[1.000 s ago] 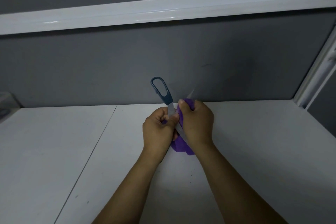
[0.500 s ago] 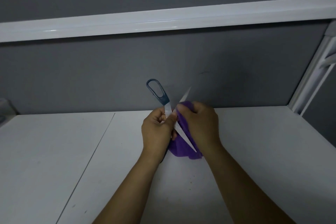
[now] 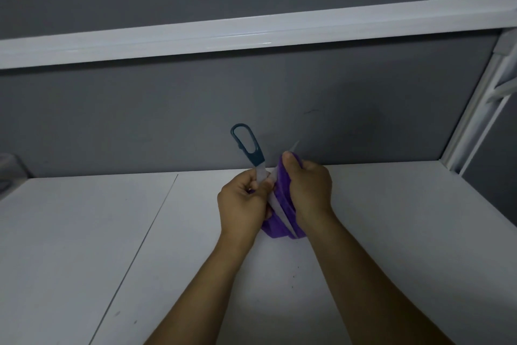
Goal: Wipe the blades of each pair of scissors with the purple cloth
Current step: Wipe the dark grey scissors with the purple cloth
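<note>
Up above the white desk (image 3: 84,246), the left hand (image 3: 242,204) grips the open scissors (image 3: 258,165) (teal handle up) while the right hand (image 3: 309,190) pinches the purple cloth (image 3: 281,214) round one blade.

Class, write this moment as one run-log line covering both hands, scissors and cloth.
left hand: grips open scissors near pivot | right hand: pinches purple cloth round upper blade | step: wiping under way

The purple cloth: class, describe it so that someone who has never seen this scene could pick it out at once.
Over the white tabletop below the grey wall, find two hands meeting near the far edge. The soft purple cloth is bunched in the right hand, against a pale blade of the teal-handled scissors that the left hand grips. It alone is purple and limp.
</note>
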